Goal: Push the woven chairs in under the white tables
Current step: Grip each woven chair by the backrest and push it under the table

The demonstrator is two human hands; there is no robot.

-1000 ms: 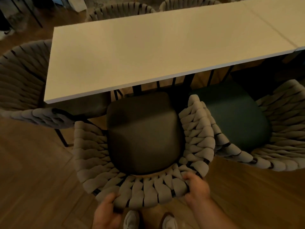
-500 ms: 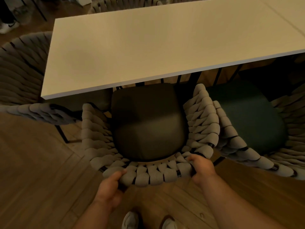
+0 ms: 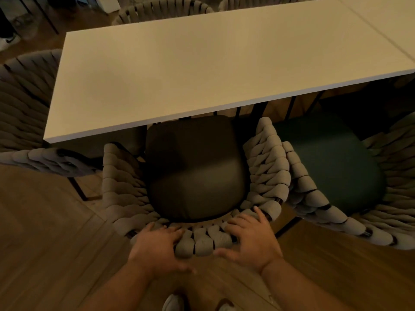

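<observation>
I am pressing my left hand (image 3: 157,245) and right hand (image 3: 251,240), both splayed flat, on the woven chair (image 3: 267,167) back at the bench (image 3: 202,63).

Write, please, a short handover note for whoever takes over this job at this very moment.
The left hand has its fingers laid over the back rim of the middle woven chair, thumb off it. The right hand has its fingers spread flat on the same rim.
Only the front edge of the dark cushion is under the white table; most of the seat is out.
The green-cushioned chair stands close on the right, also mostly out.
Left to do: push both in. How far in the left-end chair sits is hard to judge.
</observation>
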